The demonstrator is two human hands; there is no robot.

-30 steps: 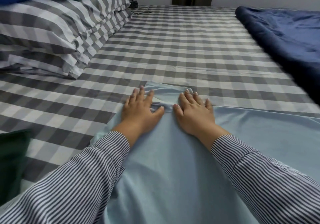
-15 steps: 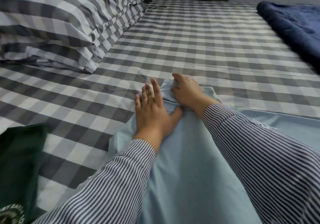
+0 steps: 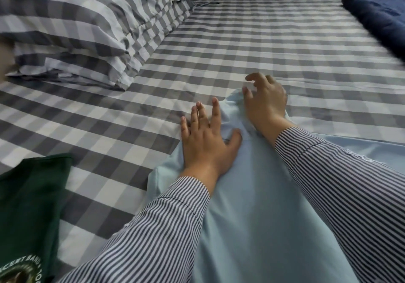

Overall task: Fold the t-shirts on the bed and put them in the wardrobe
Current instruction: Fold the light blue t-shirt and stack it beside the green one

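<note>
Left hand (image 3: 205, 142) flat, fingers straight, pinning light blue t-shirt (image 3: 252, 217) to bed (image 3: 252, 41) as anchor. Right hand (image 3: 266, 98) fingers curled at sleeve edge; actual pinch unclear, likely gathering for fold.

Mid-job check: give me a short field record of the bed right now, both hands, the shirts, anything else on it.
left hand: flat, pressing the light blue t-shirt
right hand: fingers curled at the shirt's far edge; grip unclear
green t-shirt: lower left, untouched, printed emblem showing
bed: grey checked sheet
pillows: stacked, upper left
navy blanket: upper right
wardrobe: not in view
</note>
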